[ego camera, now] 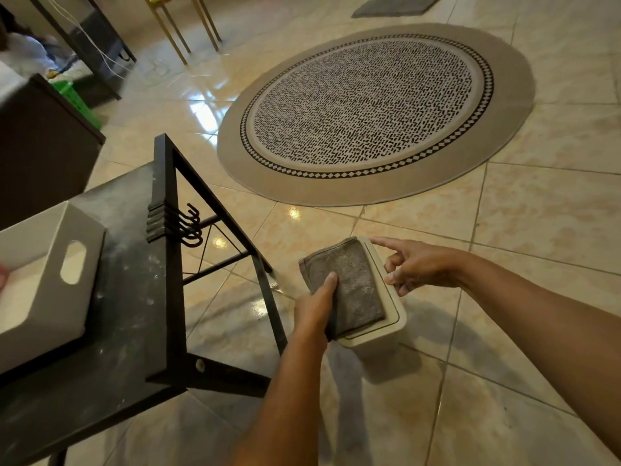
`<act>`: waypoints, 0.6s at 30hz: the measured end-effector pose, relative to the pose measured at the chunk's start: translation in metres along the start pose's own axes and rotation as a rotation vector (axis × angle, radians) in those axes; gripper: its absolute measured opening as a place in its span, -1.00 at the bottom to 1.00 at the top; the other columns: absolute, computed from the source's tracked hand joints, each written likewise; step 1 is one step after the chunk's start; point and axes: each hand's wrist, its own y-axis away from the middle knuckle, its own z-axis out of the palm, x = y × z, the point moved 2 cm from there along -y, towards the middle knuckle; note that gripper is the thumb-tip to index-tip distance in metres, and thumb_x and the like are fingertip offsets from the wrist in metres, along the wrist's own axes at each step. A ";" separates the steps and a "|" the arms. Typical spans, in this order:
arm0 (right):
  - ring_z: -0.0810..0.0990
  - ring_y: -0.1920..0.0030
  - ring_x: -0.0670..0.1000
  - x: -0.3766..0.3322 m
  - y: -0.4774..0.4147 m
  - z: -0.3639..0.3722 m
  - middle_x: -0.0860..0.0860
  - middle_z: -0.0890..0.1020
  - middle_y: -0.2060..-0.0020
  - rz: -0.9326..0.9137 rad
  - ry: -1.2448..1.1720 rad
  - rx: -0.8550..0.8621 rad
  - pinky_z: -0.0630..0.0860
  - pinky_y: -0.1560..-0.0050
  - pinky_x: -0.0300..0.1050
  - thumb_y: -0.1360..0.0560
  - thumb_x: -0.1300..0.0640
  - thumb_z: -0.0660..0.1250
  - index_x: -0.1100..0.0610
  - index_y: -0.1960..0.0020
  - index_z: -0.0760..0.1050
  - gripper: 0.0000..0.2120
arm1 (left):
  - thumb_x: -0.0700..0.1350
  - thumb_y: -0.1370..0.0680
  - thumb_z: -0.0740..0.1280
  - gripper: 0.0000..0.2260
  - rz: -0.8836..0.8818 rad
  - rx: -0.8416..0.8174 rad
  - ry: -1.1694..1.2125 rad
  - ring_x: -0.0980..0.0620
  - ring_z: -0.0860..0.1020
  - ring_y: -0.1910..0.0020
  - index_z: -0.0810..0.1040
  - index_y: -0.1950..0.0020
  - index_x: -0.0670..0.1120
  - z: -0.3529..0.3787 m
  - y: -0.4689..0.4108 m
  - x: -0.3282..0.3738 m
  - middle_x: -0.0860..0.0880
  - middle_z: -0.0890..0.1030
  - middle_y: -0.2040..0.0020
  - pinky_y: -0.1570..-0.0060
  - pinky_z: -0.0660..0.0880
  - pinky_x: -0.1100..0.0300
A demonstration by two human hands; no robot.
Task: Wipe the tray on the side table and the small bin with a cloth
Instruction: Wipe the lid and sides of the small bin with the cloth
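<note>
A small cream bin point(386, 334) stands on the tiled floor beside the side table. A folded grey cloth point(349, 287) lies flat on its lid. My left hand point(316, 307) grips the cloth's near-left edge, thumb on top. My right hand point(416, 264) rests against the bin's right rim, fingers spread and the index finger stretched toward the far corner. The white tray point(43, 274), a box with a slot handle, sits on the dark side table point(134, 297) at the left.
Black hooks point(188, 227) hang from the table's metal frame, close to the bin. A round patterned rug point(373, 109) lies ahead on the glossy tiles. A dark cabinet point(43, 153), a green basket point(77, 102) and chair legs point(181, 31) stand further back left.
</note>
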 end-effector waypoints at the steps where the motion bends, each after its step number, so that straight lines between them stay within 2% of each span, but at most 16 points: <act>1: 0.57 0.28 0.01 0.000 0.001 0.000 0.10 0.50 0.24 0.000 0.003 0.003 0.63 0.26 -0.10 -0.48 0.52 0.30 -0.10 -0.60 0.07 -0.11 | 0.15 -0.49 0.45 -0.56 0.023 -0.007 -0.019 -0.08 0.62 -0.01 0.49 -0.20 -0.10 -0.002 0.002 -0.001 -0.11 0.62 -0.08 0.13 0.61 0.06; 3: 0.57 0.27 0.01 0.000 0.001 0.001 0.10 0.51 0.24 -0.001 0.011 0.004 0.62 0.25 -0.11 -0.48 0.51 0.31 -0.10 -0.59 0.07 -0.12 | 0.16 -0.45 0.49 -0.55 0.085 0.045 -0.041 -0.09 0.62 0.00 0.50 -0.18 -0.09 -0.007 -0.003 -0.002 -0.10 0.62 -0.06 0.10 0.64 -0.01; 6: 0.57 0.27 0.01 -0.001 0.001 0.001 0.10 0.52 0.24 0.000 0.020 0.010 0.62 0.24 -0.11 -0.48 0.52 0.30 -0.09 -0.59 0.08 -0.12 | 0.12 -0.44 0.52 -0.44 0.150 0.143 -0.089 -0.12 0.63 -0.03 0.47 -0.32 -0.10 -0.012 -0.008 0.006 -0.10 0.63 -0.08 0.01 0.65 -0.11; 11: 0.58 0.28 0.00 -0.002 0.002 0.001 0.10 0.52 0.26 -0.001 0.021 0.009 0.61 0.26 -0.12 -0.49 0.52 0.29 -0.09 -0.60 0.07 -0.12 | 0.09 -0.51 0.44 -0.38 0.245 0.247 -0.172 -0.14 0.59 -0.15 0.34 -0.50 -0.05 -0.021 -0.012 0.013 -0.11 0.60 -0.21 -0.13 0.59 -0.12; 14: 0.57 0.27 0.01 -0.002 0.002 0.002 0.10 0.52 0.25 0.004 0.036 0.016 0.61 0.26 -0.12 -0.48 0.52 0.30 -0.08 -0.60 0.07 -0.12 | 0.03 -0.57 0.38 -0.45 0.293 0.259 -0.111 -0.12 0.56 -0.20 0.32 -0.51 -0.07 -0.020 -0.001 0.016 -0.09 0.57 -0.25 -0.17 0.57 -0.10; 16: 0.57 0.27 0.01 -0.002 0.002 0.002 0.10 0.52 0.24 0.006 0.043 0.030 0.61 0.26 -0.12 -0.48 0.51 0.30 -0.08 -0.60 0.07 -0.13 | -0.02 -0.60 0.36 -0.52 0.350 0.289 -0.085 -0.07 0.53 -0.17 0.32 -0.47 -0.10 -0.018 0.008 0.020 -0.06 0.53 -0.21 -0.11 0.57 -0.02; 18: 0.58 0.25 0.02 -0.002 0.003 0.003 0.11 0.53 0.23 0.005 0.058 0.055 0.61 0.24 -0.13 -0.49 0.50 0.32 -0.08 -0.59 0.09 -0.14 | -0.04 -0.61 0.35 -0.61 0.432 0.299 -0.076 0.01 0.52 -0.07 0.34 -0.39 -0.08 -0.018 0.020 0.028 0.01 0.50 -0.08 0.10 0.55 0.13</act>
